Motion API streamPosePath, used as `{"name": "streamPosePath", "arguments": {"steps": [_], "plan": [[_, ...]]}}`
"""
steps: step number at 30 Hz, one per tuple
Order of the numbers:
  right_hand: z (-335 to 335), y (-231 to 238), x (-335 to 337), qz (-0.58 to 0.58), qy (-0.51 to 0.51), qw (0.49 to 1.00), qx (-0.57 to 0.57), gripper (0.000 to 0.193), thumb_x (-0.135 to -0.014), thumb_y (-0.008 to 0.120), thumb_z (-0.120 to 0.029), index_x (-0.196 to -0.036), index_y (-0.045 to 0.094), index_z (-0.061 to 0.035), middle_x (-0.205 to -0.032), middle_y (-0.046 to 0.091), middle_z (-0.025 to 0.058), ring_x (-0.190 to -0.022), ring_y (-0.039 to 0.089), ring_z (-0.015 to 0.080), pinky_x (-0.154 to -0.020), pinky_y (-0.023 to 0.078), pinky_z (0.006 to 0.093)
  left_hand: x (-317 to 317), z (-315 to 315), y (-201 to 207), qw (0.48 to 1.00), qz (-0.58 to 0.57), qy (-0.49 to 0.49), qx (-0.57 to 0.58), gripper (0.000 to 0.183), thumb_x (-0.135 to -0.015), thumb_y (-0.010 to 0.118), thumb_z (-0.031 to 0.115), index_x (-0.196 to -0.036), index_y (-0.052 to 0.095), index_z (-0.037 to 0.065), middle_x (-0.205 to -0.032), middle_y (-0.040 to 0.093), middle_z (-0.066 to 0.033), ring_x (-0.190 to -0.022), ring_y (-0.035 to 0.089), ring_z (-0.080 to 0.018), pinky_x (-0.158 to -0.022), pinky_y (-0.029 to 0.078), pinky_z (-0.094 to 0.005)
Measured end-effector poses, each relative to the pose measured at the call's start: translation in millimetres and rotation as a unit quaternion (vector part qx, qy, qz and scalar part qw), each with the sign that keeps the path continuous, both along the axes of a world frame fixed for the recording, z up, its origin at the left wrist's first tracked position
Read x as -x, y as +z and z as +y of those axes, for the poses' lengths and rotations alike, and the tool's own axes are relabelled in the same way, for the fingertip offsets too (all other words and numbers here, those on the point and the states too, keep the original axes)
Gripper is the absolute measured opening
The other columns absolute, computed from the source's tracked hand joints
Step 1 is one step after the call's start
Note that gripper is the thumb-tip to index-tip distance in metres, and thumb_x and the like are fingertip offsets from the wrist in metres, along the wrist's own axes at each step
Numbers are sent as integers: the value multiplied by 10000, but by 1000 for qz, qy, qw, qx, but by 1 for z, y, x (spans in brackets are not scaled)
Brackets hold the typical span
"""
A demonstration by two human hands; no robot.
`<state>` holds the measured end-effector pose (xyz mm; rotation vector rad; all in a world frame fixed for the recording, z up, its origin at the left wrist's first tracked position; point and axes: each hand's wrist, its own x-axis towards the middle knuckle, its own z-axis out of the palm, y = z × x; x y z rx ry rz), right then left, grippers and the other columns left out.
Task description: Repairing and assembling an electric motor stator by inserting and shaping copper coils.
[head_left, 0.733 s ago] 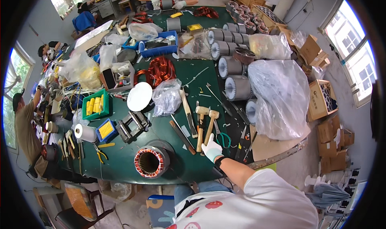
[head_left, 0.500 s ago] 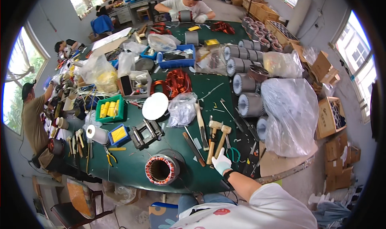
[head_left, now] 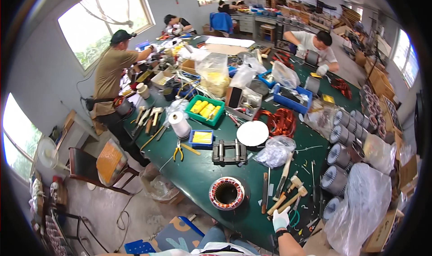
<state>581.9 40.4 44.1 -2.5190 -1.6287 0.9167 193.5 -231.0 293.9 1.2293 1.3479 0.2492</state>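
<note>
My right hand (head_left: 281, 220), in a white glove, is at the lower right of the table. Its fingers close round the handle end of a wooden mallet (head_left: 302, 191). A second mallet (head_left: 295, 181) lies right beside it, and green-handled scissors (head_left: 294, 218) are just to the right of the hand. Of my left arm only a sliver shows at the lower edge, its fingers hidden. Left of the right hand, at the near table edge, a motor stator (head_left: 227, 194) stands upright, with red-and-white windings round its open bore.
On the green table (head_left: 189, 177) lie a metal fixture (head_left: 229, 152), a white disc (head_left: 253, 133), pliers (head_left: 178, 153) and a green bin (head_left: 204, 110) of yellow rolls. Grey cores (head_left: 334, 179) and plastic sheeting (head_left: 360, 206) line the right. Co-workers are at the left and far sides.
The view has swung to the left, so the table and its things sit further right and more floor shows. My right hand stays at the mallet's handle; the stator has not moved on the table.
</note>
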Motion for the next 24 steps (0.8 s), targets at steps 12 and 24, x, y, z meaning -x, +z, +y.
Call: {"name": "streamPosePath", "arguments": {"steps": [12,24], "plan": [[3,3,2,-1,-3,1000,2,944,-945,642,-400,-1636,116,-28,-1192,717,227,-1056,702,400,-943,548,465,-17,-66,-129,962,-174,199,71,77,-940,617,61,-972,669,14,-983,693,-90,-1033,642,-239,-921,487,-364],[1,-3,2,-2,5,1000,-21,925,-951,632,-400,-1630,134,-16,-1187,720,227,-1047,703,406,-948,545,468,3,-12,-16,991,33,-132,5,160,-853,700,208,-973,734,107,-957,719,-82,-968,665,-294,-837,527,-424]]}}
